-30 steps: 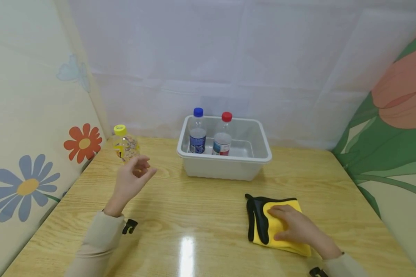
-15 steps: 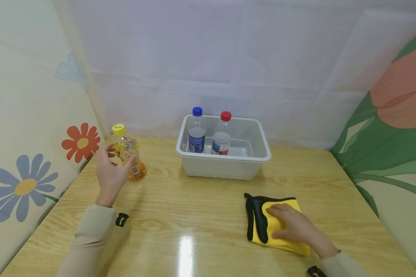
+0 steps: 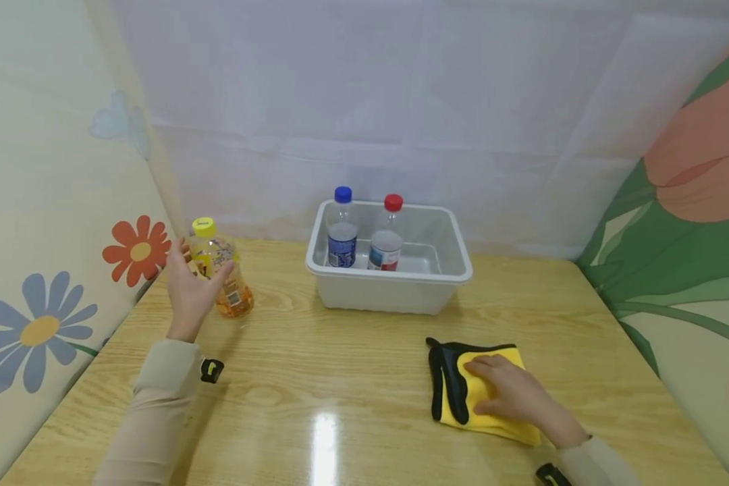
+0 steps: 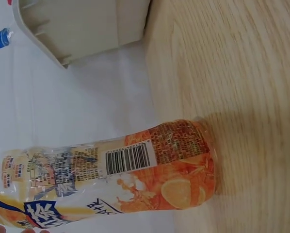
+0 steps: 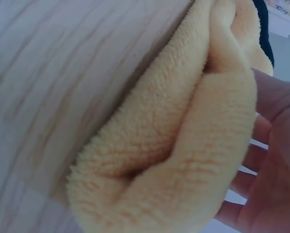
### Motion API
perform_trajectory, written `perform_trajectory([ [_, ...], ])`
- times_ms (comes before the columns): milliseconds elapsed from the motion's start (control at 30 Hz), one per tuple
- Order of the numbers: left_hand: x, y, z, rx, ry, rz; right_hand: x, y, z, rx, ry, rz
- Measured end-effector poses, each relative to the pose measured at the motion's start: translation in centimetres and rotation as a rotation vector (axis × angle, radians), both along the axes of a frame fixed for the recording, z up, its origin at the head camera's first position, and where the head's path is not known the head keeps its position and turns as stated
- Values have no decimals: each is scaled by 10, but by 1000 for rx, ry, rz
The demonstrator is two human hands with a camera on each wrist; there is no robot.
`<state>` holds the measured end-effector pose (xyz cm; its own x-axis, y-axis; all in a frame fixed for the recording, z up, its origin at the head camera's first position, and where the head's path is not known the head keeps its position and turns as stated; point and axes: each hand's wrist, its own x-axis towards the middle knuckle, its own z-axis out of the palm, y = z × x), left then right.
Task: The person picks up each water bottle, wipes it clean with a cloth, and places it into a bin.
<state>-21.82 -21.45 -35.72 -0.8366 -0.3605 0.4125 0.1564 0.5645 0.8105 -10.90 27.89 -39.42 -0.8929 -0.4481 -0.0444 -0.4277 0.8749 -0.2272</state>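
Observation:
A plastic drink bottle (image 3: 229,287) with a yellow cap and orange-and-white label stands upright at the back left of the table. My left hand (image 3: 190,291) is at its near side, thumb and fingers spread to either side of it. In the left wrist view, fingertips show at the left edge beside the upper part of the bottle (image 4: 106,177). My right hand (image 3: 513,391) rests on a folded yellow cloth (image 3: 492,424) with black edging, its fingers loosely extended. Seen from the right wrist, the thick fluffy fold of the cloth (image 5: 159,141) hides part of the fingers.
A light grey plastic bin (image 3: 389,291) stands at the back centre. Inside it are a blue-capped bottle (image 3: 343,246) and a red-capped bottle (image 3: 385,246). White sheeting (image 3: 364,94) hangs behind the wooden table (image 3: 279,378), with flower-printed cloth at both sides.
My left hand has moved from in front of the yellow-capped bottle to its left, then slightly forward, with thumb and fingers now around its sides. My right hand has stayed on the cloth.

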Motion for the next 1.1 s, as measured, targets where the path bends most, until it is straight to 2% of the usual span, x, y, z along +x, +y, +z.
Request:
perform_trajectory([
  [267,-4,-3,-3,7,14,-26,-4,-2,-4,14,45,16],
  [433,-2,-2,-4,-9,18,-39,-6,-3,-4,23,58,16],
  [667,6,4,-3,-21,51,-95,-9,-4,-4,24,91,20],
  [800,13,9,0,-23,41,-124,-10,-4,-5,12,130,28],
  [933,19,15,2,-36,39,-150,-10,-6,-5,-7,123,-10],
  [1100,26,22,4,-52,109,-192,-11,-5,-5,-33,94,-66],
])
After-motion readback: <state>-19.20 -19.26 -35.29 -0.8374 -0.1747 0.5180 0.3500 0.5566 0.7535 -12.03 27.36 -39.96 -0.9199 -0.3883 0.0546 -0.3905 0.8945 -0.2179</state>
